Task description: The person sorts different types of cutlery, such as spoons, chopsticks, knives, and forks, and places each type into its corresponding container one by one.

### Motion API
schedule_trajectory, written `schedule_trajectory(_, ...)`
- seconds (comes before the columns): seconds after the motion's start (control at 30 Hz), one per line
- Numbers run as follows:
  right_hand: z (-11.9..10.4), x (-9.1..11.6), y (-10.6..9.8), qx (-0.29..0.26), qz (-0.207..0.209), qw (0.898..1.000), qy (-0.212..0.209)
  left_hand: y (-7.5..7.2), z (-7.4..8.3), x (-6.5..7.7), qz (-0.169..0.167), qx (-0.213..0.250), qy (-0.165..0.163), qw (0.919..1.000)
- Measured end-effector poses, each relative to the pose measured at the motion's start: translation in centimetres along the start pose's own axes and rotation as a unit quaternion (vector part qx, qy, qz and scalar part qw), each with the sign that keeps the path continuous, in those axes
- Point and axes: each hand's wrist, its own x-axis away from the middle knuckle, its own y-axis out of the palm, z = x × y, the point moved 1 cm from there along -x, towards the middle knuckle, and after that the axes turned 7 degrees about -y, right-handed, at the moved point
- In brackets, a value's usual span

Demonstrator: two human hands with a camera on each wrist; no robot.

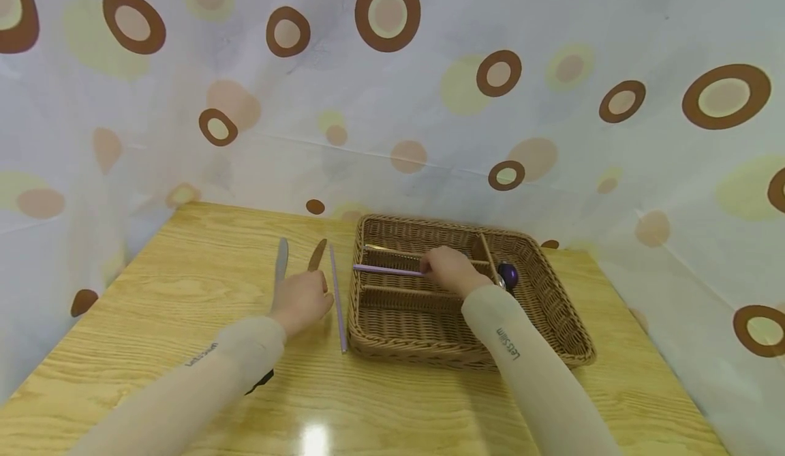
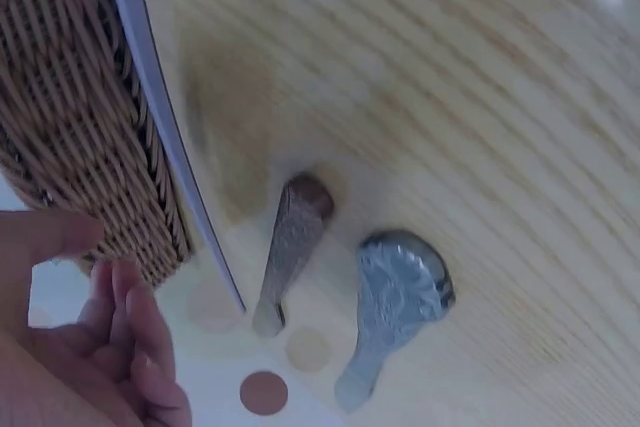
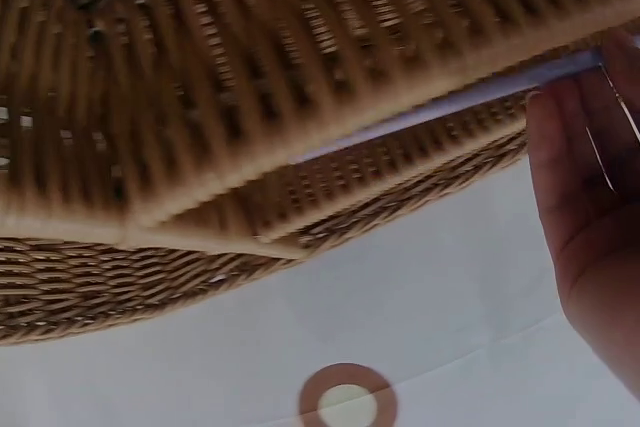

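Note:
My right hand (image 1: 450, 270) is over the middle of a wicker basket (image 1: 423, 357), pinching a light purple chopstick (image 1: 389, 270) that lies lengthwise along a narrow compartment. In the right wrist view the fingers (image 3: 565, 147) meet the chopstick (image 3: 440, 107), and a thin bright curved line runs beside them. My left hand (image 1: 302, 302) is above the table left of the basket, holding nothing, its fingers (image 2: 145, 322) loosely bent. Near it lie a silver table knife (image 1: 281, 258), a brown-looking knife (image 1: 317, 255) and a second purple chopstick (image 1: 338, 299).
Wicker dividers (image 1: 405, 292) split the basket. A gold-coloured stick (image 1: 383, 248) lies in its back compartment. Against the right-hand divider are a dark purple rounded thing (image 1: 509, 274) and something shiny silver. A patterned white curtain (image 1: 392, 101) hangs behind the wooden table (image 1: 202, 258).

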Motion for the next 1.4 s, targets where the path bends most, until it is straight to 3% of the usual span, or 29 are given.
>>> schedule_trajectory(0.17, 1.0, 0.2, 0.5, -0.012, -0.024, 1.0, 0.009, 1.6, 1.0, 0.8, -0.062, -0.022, 0.001, 0.9978)
schedule_trajectory(0.33, 0.9, 0.4, 1.2, -0.02, -0.046, 0.999, -0.004, 2.2, 2.0, 1.1, -0.086, -0.066, -0.02, 0.9939)
schedule_trajectory(0.6, 0.8, 0.8, 1.4, -0.026, -0.071, 0.997, 0.018, 2.8, 2.2, 1.2, -0.11, -0.059, -0.036, 0.9916)
schedule_trajectory(0.77, 1.2, 0.9, 1.2, -0.028, -0.073, 0.996, 0.039, 2.9, 2.1, 1.2, -0.112, -0.04, -0.042, 0.9921)
schedule_trajectory(1.1, 1.2, 0.6, 1.4, -0.034, -0.051, 0.998, 0.028, 3.0, 1.2, 1.0, -0.111, -0.04, -0.06, 0.9912)
schedule_trajectory(1.27, 0.9, 0.4, 1.0, -0.022, -0.055, 0.998, 0.023, 2.7, 0.8, 0.8, -0.104, 0.01, -0.083, 0.9911)
schedule_trajectory(1.4, 0.6, 0.4, 0.5, -0.028, -0.061, 0.997, 0.025, 2.1, 0.4, 0.5, -0.086, 0.053, -0.082, 0.9915)
